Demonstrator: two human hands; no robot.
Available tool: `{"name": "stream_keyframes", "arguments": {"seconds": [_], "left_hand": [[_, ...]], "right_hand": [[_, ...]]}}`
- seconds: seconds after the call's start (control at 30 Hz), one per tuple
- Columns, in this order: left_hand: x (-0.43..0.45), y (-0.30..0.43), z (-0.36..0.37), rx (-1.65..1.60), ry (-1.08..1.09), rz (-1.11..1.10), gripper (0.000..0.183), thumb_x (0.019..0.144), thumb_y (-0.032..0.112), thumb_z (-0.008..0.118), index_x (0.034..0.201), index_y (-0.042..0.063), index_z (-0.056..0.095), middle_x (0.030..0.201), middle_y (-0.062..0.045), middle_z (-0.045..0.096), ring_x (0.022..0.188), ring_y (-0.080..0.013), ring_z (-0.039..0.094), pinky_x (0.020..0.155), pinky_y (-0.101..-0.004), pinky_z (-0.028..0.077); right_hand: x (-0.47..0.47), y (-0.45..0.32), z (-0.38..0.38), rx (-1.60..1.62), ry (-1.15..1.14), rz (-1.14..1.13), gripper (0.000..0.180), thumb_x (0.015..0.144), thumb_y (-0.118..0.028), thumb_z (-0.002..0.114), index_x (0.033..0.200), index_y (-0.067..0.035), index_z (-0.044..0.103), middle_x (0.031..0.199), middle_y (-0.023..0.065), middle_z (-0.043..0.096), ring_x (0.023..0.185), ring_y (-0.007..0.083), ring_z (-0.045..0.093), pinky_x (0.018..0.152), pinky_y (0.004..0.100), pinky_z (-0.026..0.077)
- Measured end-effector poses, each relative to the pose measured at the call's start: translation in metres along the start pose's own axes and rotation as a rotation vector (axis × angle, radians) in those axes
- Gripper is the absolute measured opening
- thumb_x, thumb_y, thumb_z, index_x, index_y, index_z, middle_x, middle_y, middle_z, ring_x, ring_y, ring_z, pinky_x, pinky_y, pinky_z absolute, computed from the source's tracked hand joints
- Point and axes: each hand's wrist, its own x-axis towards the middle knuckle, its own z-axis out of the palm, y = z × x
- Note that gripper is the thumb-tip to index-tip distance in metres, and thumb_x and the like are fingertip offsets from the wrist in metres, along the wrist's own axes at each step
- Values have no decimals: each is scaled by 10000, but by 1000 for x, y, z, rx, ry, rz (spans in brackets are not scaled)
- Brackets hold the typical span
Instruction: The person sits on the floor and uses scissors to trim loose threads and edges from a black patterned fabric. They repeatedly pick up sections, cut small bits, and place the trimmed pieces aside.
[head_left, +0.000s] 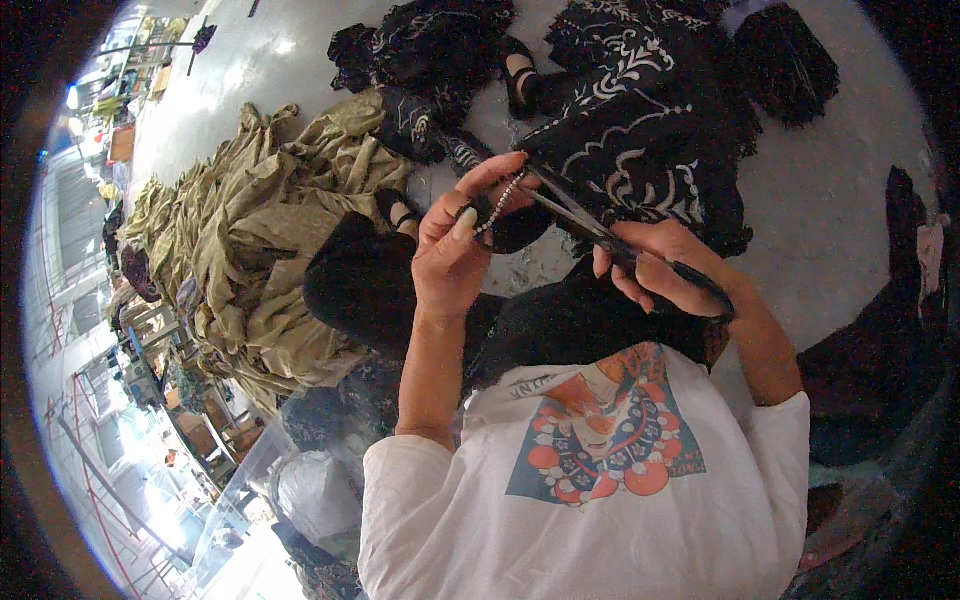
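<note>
My left hand (457, 247) pinches a piece of black fabric with a beaded trim (501, 202) between thumb and fingers. In my right hand (667, 262) is a pair of scissors (592, 225) with dark handles, its blades slightly apart and pointing up and left. The blade tips lie close beside the fingers of my left hand and the upper end of the trim. Beyond the blades, black fabric with pale embroidered scrolls (637, 157) spreads over the floor and towards my lap. Whether the held piece joins that fabric, I cannot tell.
A large heap of olive-gold fabric (262, 217) lies at the left. More black embroidered fabric (442, 52) lies at the top, with a separate dark bundle (787, 64) at the upper right. A pale plastic bag (315, 487) stands at the lower left. Grey floor (817, 225) shows at the right.
</note>
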Motion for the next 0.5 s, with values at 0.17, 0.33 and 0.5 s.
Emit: {"name": "stream_keyframes", "arguments": {"seconds": [0.17,0.33,0.5], "left_hand": [[-1,-4,-2,-23,5,-7,96,814,170,563,784,78,568,1302,-229,377,1150,-379,443,991,-460,299],[-4,-9,4,-49,18,-18,111,799,180,584,769,75,565,1315,-225,365,1178,-366,413,1006,-447,279],[-10,-20,12,-117,62,-84,137,790,180,597,744,60,551,1328,-217,357,1188,-319,411,1006,-426,271]], "right_hand": [[2,2,3,26,5,-30,609,822,-603,387,937,-14,493,589,3,475,460,67,447,445,200,378],[8,13,9,110,28,-136,406,909,-433,376,931,-45,494,581,-11,467,470,64,460,448,206,381],[21,12,15,182,76,-97,707,792,-665,396,985,11,470,665,21,490,539,82,465,535,212,409]]}}
